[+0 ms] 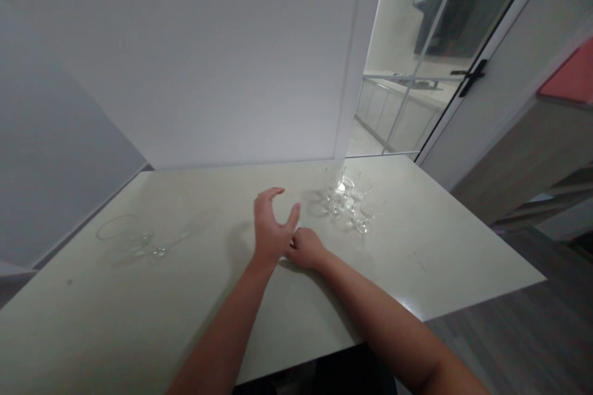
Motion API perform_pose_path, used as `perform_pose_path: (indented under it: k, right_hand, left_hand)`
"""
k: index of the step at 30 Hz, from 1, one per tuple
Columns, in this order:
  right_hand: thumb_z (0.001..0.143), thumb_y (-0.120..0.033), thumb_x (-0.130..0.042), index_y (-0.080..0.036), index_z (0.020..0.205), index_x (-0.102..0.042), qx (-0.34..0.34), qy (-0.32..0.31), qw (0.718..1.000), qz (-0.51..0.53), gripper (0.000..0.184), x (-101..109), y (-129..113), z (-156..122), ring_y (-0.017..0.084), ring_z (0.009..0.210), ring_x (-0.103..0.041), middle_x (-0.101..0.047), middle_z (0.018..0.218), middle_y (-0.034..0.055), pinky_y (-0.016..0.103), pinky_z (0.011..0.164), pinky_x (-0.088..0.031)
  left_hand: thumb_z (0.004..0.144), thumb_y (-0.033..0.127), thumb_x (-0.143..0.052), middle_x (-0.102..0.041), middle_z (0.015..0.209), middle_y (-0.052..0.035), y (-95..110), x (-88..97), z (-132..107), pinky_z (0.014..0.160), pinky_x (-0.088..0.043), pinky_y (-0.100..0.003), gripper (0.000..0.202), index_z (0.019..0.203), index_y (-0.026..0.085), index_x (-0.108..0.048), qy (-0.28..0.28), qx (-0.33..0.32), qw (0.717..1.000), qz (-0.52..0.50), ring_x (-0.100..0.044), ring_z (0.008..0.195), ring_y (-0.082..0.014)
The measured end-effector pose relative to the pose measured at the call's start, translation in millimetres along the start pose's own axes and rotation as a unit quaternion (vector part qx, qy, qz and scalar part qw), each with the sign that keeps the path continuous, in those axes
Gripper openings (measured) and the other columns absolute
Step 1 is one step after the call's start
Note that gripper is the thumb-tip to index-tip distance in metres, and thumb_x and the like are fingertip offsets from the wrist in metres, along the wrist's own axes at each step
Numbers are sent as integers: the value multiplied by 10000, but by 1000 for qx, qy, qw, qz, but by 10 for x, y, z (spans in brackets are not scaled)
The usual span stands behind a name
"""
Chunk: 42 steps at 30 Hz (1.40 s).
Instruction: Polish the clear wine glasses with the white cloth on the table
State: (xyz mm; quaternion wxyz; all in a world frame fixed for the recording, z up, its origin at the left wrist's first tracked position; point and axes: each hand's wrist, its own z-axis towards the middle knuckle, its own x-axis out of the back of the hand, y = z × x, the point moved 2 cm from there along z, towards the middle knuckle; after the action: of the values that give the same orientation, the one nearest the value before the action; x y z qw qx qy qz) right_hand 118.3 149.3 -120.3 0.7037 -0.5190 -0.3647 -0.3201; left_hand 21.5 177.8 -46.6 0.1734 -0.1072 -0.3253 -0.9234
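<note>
My left hand [272, 225] is raised over the middle of the table, thumb and fingers spread in a C shape with nothing between them. Just right of its wrist, my right hand [306, 248] rests low near the tabletop, its fingers curled closed. The left wrist partly covers those fingers, so I cannot make out what, if anything, is in them. Beyond my right hand stands a cluster of several clear stemmed glasses [345, 197], close together. Over to the left is another piece of clear glassware [143, 239] with a wide round rim, its outline faint against the table.
The pale table [393, 253] meets a white panel [231, 74] at its back edge. A glazed door with a black handle [473, 77] is at the right, beside shelving with a red item [569, 77]. The wooden floor [504, 327] shows past the table's right edge.
</note>
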Motion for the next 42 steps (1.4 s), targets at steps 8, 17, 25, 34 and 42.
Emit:
perform_pose_path:
  k: [8,17,25,34,42]
  right_hand:
    - [915,-353,-519,-208,914,-691,48,7,998,26,225,4,13,17,194,882,-636,-722,953,63,267,726,-391]
    - [921,-346,-521,-195,833,-682,36,10,998,57,237,17,24,-3,157,765,-597,-695,837,33,246,670,-358]
    - [906,-317,-538,-196,819,-680,38,18,997,69,206,37,11,-24,155,760,-585,-689,834,31,242,673,-360]
    - [911,-345,-528,-199,827,-672,45,17,996,69,221,31,27,-35,160,769,-589,-683,837,31,245,682,-371]
    - [902,-436,-527,-183,800,-661,20,21,983,184,305,-13,58,-19,171,770,-594,-673,819,43,272,727,-421]
  left_hand:
    - [641,405,-718,-517,1302,-152,-848,1520,167,1111,-268,-522,623,1185,173,-524,281,-72,901,322,-421,1297,-311]
    - [571,450,-811,-385,1442,-184,-1434,1736,-155,1150,-213,-508,1029,1377,182,-229,319,90,882,336,-331,1384,-308]
    - [482,232,-903,-379,1385,-162,-1853,1715,-154,1072,-355,-467,1067,1288,192,-204,344,217,890,206,-450,1246,-292]
    - [549,39,-817,-561,986,7,-1976,1629,-124,893,-496,-404,716,1037,226,-329,350,277,888,113,-596,946,-190]
    - [587,198,-811,-631,889,20,-1590,1398,-50,621,-495,-230,655,1058,205,-355,280,230,932,-16,-602,665,-103]
